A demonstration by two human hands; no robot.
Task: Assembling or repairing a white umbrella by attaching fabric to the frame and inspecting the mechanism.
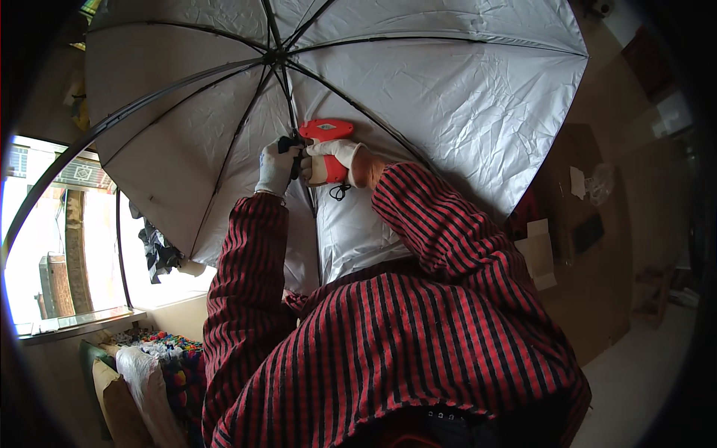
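Although the umbrella is already spread, its silver underside behind the hands and its dark ribs fanned from the hub above them, the work at its shaft looks unfinished. The gloved left hand is clenched on a small black piece at the shaft; just beside it, the gloved right hand grips a red tool. Whether tool and piece touch, or the piece is fastened, I cannot tell, so fixing it is probably what remains. Below the right hand hangs a black cord loop. Well out to the left hand's lower left stands a white bag.
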